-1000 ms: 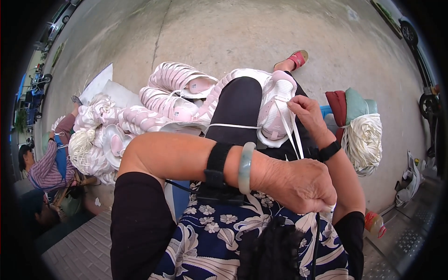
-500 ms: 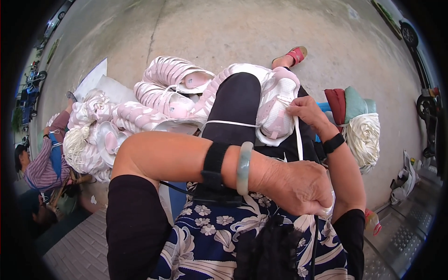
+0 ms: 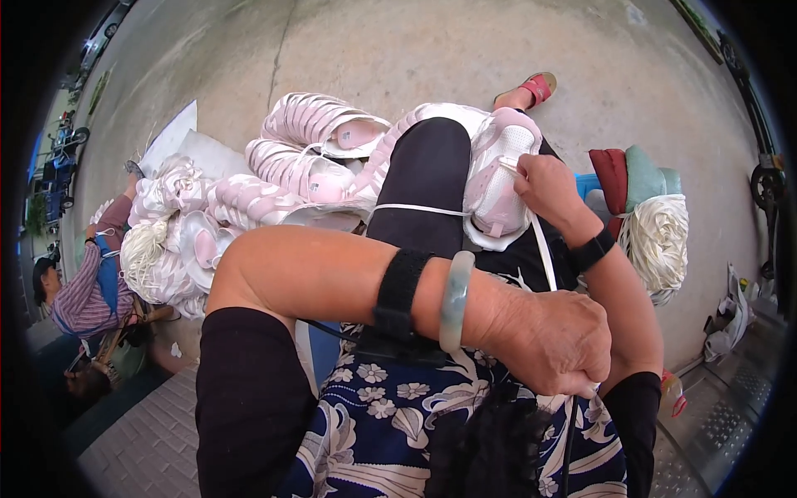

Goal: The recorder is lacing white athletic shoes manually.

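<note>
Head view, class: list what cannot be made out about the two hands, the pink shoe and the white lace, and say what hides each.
- Left hand: a closed fist, so its palm and what it grips are hidden.
- White lace: its lower end vanishes behind that fist.
- Pink shoe: the right hand covers its near side; its underside faces away.
- Right hand fingertips: tucked against the shoe, grip unclear.
</note>
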Available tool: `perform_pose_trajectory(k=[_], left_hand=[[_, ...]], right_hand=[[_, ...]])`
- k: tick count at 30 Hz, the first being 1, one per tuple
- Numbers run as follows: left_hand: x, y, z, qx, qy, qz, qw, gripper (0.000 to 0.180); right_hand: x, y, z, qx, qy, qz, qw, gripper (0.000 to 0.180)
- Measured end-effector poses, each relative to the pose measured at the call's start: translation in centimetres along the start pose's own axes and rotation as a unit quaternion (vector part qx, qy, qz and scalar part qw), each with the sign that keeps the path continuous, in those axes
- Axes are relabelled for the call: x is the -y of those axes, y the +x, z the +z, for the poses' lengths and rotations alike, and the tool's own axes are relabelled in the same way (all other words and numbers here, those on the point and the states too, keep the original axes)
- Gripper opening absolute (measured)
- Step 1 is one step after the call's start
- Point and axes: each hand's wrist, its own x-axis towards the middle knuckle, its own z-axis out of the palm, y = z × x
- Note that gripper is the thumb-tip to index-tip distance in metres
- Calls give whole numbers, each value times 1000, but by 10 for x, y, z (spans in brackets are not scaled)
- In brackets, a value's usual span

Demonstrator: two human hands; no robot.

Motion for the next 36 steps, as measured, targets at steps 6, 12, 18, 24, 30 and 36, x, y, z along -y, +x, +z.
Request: perform_pose_trajectory(k=[6, 12, 18, 24, 30, 36], left_hand=[[-5, -8, -4, 12, 28, -3, 1000, 24], [-19, -17, -28, 42, 39, -7, 998, 27], [-43, -67, -83, -89, 88, -114, 986, 14], [-55, -156, -107, -506, 27, -349, 788, 10], [-26, -259, -132, -452, 310, -524, 652, 9], [40, -162, -89, -180, 572, -310, 738, 27]], right_hand=[[4, 17, -2, 11, -156, 16, 988, 11], [-70, -5, -28, -186, 483, 235, 823, 19], [-73, -72, -66, -312, 687, 185, 629, 15], [-114, -165, -78, -425, 358, 231, 799, 18], [-156, -227, -40, -316, 237, 276, 876, 15], [-75, -164, -5, -132, 84, 39, 987, 24]])
